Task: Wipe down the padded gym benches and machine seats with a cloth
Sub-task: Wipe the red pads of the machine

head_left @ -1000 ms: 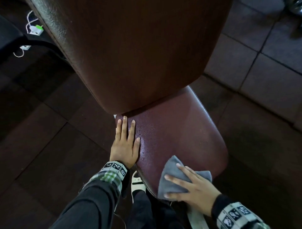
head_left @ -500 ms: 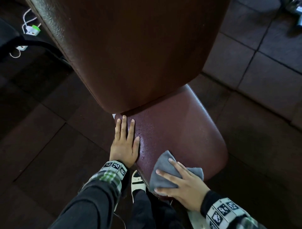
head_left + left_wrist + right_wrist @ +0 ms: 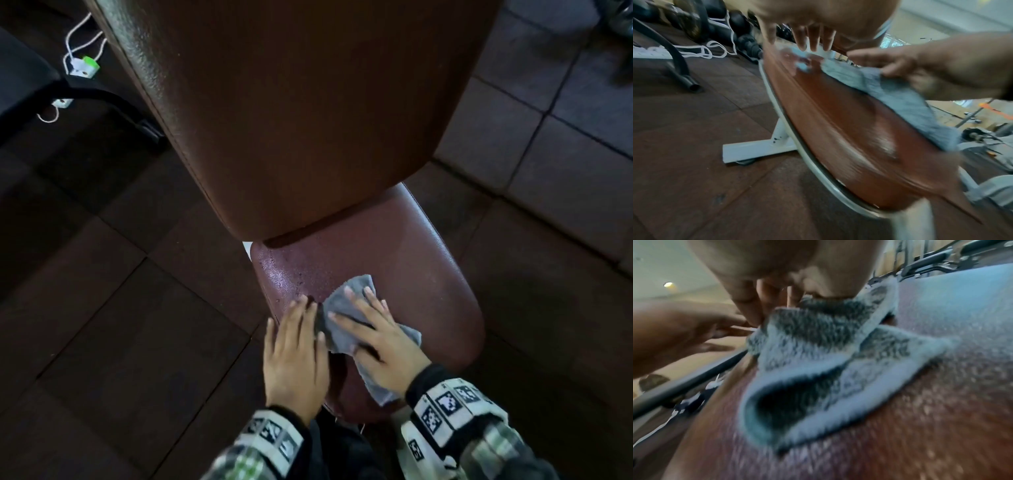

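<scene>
The cloth (image 3: 346,329) is a grey, fluffy rag lying bunched on the seat pad (image 3: 411,281), toward the pad's near left part, with one tail trailing off toward six o'clock over the front edge. From the right wrist view its pile looks thick and its folds gape loosely, so I'd judge it light, limp and quick to ruck up; it wants a flat palm spread over the middle of it, not a pinch at a corner, or it will roll under itself as it is pushed.

The right hand (image 3: 380,339) lies on top of it with fingers spread and fairly straight, pressing the cloth down rather than gripping it. The left hand (image 3: 294,356) sits just beside it at about nine o'clock, fingers together and straight, on the pad's left rim; its fingertips come right up to the cloth's edge, though whether they touch it I cannot tell.

The seat pad is maroon vinyl, beaded with fine droplets toward eleven o'clock of the cloth, so I'd expect it to be slick and the cloth to glide easily. The padding should give a little under pressure.

At twelve o'clock the big brown backrest (image 3: 291,113) leans up over the seat. Below, in the left wrist view, is the white frame foot (image 3: 756,147) on dark floor tiles. Far off at ten o'clock lies a white cable with a green plug (image 3: 85,65).
</scene>
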Demonstrator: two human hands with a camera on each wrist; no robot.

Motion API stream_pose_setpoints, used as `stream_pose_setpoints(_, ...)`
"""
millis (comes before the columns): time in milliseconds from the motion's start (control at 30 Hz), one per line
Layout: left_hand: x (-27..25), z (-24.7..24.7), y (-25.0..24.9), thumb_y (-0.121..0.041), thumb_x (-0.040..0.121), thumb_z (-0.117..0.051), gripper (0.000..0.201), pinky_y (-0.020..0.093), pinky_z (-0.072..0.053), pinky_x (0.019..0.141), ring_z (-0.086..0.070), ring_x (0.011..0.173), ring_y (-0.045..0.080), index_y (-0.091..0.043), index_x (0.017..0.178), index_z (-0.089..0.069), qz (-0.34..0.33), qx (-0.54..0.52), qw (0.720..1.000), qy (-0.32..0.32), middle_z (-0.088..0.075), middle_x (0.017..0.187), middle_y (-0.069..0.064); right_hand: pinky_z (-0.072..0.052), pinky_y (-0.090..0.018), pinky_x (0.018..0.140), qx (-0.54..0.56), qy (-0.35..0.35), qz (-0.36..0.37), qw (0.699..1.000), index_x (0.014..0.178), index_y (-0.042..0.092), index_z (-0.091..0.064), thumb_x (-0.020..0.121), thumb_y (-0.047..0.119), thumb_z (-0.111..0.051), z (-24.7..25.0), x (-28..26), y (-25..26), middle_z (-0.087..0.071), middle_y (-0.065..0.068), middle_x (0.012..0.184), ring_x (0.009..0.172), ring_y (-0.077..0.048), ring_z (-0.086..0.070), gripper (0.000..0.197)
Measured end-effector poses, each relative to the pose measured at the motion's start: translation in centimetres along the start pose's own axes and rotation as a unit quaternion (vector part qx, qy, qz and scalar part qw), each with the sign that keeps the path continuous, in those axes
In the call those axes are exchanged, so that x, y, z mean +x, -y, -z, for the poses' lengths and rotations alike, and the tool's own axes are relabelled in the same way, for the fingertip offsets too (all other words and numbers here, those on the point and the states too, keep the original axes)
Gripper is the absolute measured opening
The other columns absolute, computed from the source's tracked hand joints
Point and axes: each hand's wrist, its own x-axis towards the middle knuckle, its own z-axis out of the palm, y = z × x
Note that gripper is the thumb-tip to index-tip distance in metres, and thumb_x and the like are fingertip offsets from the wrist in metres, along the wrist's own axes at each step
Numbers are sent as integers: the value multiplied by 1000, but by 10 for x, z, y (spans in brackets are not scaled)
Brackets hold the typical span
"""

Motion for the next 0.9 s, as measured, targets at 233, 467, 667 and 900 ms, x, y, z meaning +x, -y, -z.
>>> stream_pose_setpoints(233, 14, -33, -56, -77, 88, -33, 86, 60, -12, 113, -20, 149, 34, -19, 151, -30, 9, 67, 991, 119, -29, 160, 2, -1, -49, 113, -29, -200, -243, 949, 140, 48, -27, 89, 38, -34, 31, -35, -49, -11, 13, 154, 143, -18, 3, 52)
stream_pose_setpoints(467, 61, -28, -33, -66, 87, -40, 72, 57, -7, 117, -29, 144, 41, -40, 152, -25, -7, 99, 992, 74, -36, 157, 4, 7, -43, 114, -44, -123, -319, 938, 138, 53, -11, 90, 43, -27, 29, -37, -58, 5, 19, 150, 144, -21, 8, 52)
stream_pose_setpoints(667, 19, -19, -1, -58, 91, -38, 69, 59, -20, 114, -27, 144, 42, -34, 154, -21, 113, 37, 993, 9, -30, 159, 9, 7, -44, 115, -45, -126, -322, 937, 137, 53, -11, 98, 29, -40, 28, -36, -58, 7, 20, 148, 144, -22, 9, 55)
stream_pose_setpoints(900, -1, -43, -54, -80, 86, -34, 80, 61, -8, 115, -12, 149, 42, -38, 154, -27, -25, 89, 989, 114, -20, 164, 5, 5, -47, 114, -56, -135, -329, 933, 139, 48, -10, 97, 26, -42, 26, -33, -55, 0, 12, 153, 144, -26, 6, 57)
